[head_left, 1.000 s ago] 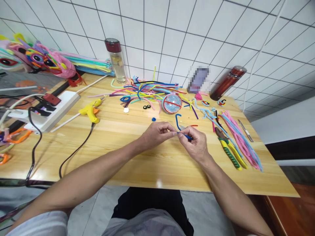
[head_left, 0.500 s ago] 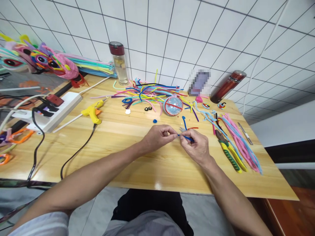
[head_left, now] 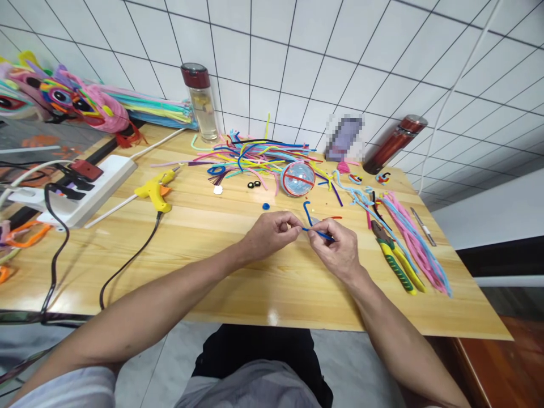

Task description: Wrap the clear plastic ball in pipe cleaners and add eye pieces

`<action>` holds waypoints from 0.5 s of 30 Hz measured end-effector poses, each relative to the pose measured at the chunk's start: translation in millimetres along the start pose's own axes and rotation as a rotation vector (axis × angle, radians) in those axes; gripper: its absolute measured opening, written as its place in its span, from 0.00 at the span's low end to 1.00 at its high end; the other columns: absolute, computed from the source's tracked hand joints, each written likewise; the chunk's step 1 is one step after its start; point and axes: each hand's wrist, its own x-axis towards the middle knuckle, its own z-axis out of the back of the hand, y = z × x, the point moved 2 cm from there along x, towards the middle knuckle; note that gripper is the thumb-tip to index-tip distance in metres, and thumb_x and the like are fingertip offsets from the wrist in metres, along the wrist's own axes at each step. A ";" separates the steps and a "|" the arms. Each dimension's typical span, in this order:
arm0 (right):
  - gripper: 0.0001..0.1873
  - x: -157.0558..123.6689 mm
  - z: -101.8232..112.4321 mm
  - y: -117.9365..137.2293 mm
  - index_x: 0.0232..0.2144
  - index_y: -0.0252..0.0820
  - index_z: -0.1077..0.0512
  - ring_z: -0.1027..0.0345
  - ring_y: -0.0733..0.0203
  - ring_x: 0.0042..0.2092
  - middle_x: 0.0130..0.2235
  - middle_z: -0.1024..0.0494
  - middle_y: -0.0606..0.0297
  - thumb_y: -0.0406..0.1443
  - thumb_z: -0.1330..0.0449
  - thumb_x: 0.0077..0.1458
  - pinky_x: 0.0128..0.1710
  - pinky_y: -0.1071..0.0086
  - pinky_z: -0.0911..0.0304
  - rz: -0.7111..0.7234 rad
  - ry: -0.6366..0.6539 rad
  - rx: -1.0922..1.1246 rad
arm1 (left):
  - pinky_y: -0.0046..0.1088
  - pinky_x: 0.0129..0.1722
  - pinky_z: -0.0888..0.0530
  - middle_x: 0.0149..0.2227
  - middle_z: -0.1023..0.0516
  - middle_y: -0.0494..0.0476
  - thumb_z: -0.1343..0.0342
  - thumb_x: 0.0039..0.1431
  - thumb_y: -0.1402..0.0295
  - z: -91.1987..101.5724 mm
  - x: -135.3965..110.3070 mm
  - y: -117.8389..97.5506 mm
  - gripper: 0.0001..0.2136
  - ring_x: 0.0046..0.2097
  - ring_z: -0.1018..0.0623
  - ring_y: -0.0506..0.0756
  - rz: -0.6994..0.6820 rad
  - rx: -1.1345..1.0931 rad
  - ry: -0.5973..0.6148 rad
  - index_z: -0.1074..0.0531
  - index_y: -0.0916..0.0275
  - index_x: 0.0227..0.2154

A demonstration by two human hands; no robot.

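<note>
Over the middle of the table, my left hand [head_left: 274,233] pinches one end of a blue pipe cleaner [head_left: 325,236]. My right hand [head_left: 338,246] grips the same pipe cleaner a short way along, and part of it is hidden by the fingers. Just behind the hands lie another bent blue piece [head_left: 306,212] and a short red piece [head_left: 335,217]. Farther back sits a clear ball [head_left: 298,179] with red bands around it. A small blue coil [head_left: 266,206] rests to the left of the ball, near two small black rings [head_left: 254,185].
A pile of coloured pipe cleaners [head_left: 250,156] spreads along the wall beside a glass bottle [head_left: 203,107]. At left are a yellow glue gun [head_left: 155,191] and a white power strip [head_left: 91,195]. Pliers [head_left: 395,263], pink and blue pipe cleaners [head_left: 419,249] and a red flask [head_left: 395,144] are at right.
The hands have moved slightly apart, and a bit more of the blue pipe cleaner shows between them. The whole view has shifted a little.
</note>
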 end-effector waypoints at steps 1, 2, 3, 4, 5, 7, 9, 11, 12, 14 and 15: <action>0.05 -0.2 0.0 -0.5 0.27 0.46 0.27 0.39 0.66 0.22 0.23 0.27 0.69 0.34 0.39 0.56 0.23 0.70 0.43 -0.010 0.000 0.004 | 0.23 0.23 0.44 0.20 0.37 0.44 0.42 0.60 0.63 0.6 0.0 -0.8 0.09 0.23 0.40 0.46 0.005 -0.002 -0.001 0.21 0.64 0.34; 0.05 -0.4 0.0 -0.9 0.27 0.46 0.27 0.39 0.66 0.22 0.23 0.27 0.70 0.34 0.39 0.56 0.23 0.70 0.43 -0.019 -0.001 0.008 | 0.23 0.23 0.43 0.19 0.37 0.44 0.42 0.60 0.63 1.0 0.1 -1.5 0.09 0.23 0.40 0.46 0.010 -0.003 -0.001 0.22 0.64 0.34; 0.05 -0.5 0.0 -1.2 0.27 0.46 0.27 0.39 0.66 0.22 0.23 0.27 0.70 0.35 0.39 0.56 0.23 0.70 0.43 -0.025 -0.002 0.012 | 0.23 0.23 0.43 0.20 0.36 0.44 0.41 0.59 0.63 1.2 0.2 -2.1 0.09 0.23 0.40 0.46 0.015 -0.003 0.000 0.22 0.64 0.34; 0.05 -0.6 -0.1 -1.4 0.27 0.46 0.27 0.40 0.66 0.22 0.22 0.27 0.70 0.35 0.39 0.56 0.23 0.70 0.43 -0.029 0.000 0.016 | 0.23 0.23 0.43 0.20 0.36 0.44 0.41 0.59 0.63 1.0 0.4 -2.4 0.09 0.22 0.39 0.46 0.020 -0.005 0.006 0.22 0.64 0.35; 0.05 -0.6 -0.2 -1.5 0.27 0.46 0.27 0.40 0.66 0.21 0.22 0.28 0.70 0.34 0.39 0.56 0.23 0.70 0.43 -0.031 0.004 0.022 | 0.23 0.23 0.43 0.20 0.35 0.44 0.40 0.58 0.64 0.7 0.6 -2.4 0.09 0.22 0.39 0.46 0.024 -0.009 0.013 0.22 0.64 0.35; 0.05 -0.3 -0.6 -1.4 0.27 0.46 0.27 0.40 0.67 0.21 0.22 0.28 0.70 0.34 0.39 0.55 0.23 0.70 0.43 -0.031 0.013 0.032 | 0.22 0.23 0.42 0.20 0.34 0.44 0.40 0.57 0.65 -0.3 1.2 -1.7 0.08 0.22 0.38 0.46 0.027 -0.018 0.025 0.23 0.64 0.34; 0.05 0.1 -0.8 -0.8 0.27 0.46 0.27 0.40 0.67 0.22 0.22 0.27 0.70 0.34 0.39 0.55 0.23 0.70 0.43 -0.029 0.018 0.035 | 0.22 0.23 0.42 0.20 0.34 0.44 0.40 0.57 0.66 -1.1 1.7 -0.3 0.06 0.22 0.38 0.46 0.025 -0.019 0.023 0.24 0.64 0.33; 0.05 0.7 -0.8 0.0 0.27 0.46 0.27 0.39 0.66 0.22 0.23 0.27 0.70 0.34 0.39 0.56 0.23 0.70 0.42 -0.023 0.018 0.023 | 0.22 0.23 0.42 0.20 0.34 0.44 0.41 0.57 0.66 -1.4 2.0 1.0 0.05 0.22 0.38 0.46 0.015 0.000 0.011 0.25 0.64 0.32; 0.06 0.9 -0.9 0.3 0.27 0.46 0.28 0.38 0.66 0.22 0.23 0.27 0.70 0.34 0.40 0.56 0.24 0.70 0.42 -0.016 0.018 0.015 | 0.22 0.23 0.42 0.20 0.34 0.44 0.41 0.57 0.67 -1.4 2.0 1.2 0.05 0.22 0.38 0.46 0.005 0.018 0.002 0.25 0.63 0.31; 0.05 1.2 -1.1 0.5 0.27 0.46 0.28 0.38 0.66 0.23 0.23 0.26 0.69 0.34 0.40 0.56 0.25 0.70 0.41 0.000 0.017 0.000 | 0.22 0.24 0.41 0.20 0.34 0.43 0.40 0.57 0.68 -1.3 1.7 1.0 0.04 0.22 0.37 0.46 -0.023 0.062 -0.019 0.25 0.63 0.31; 0.05 1.2 -1.4 0.4 0.27 0.46 0.28 0.37 0.65 0.23 0.24 0.26 0.69 0.33 0.40 0.55 0.25 0.70 0.40 0.008 0.018 -0.006 | 0.23 0.24 0.41 0.20 0.34 0.44 0.40 0.57 0.68 -1.3 1.5 0.6 0.04 0.23 0.37 0.46 -0.039 0.084 -0.028 0.25 0.63 0.31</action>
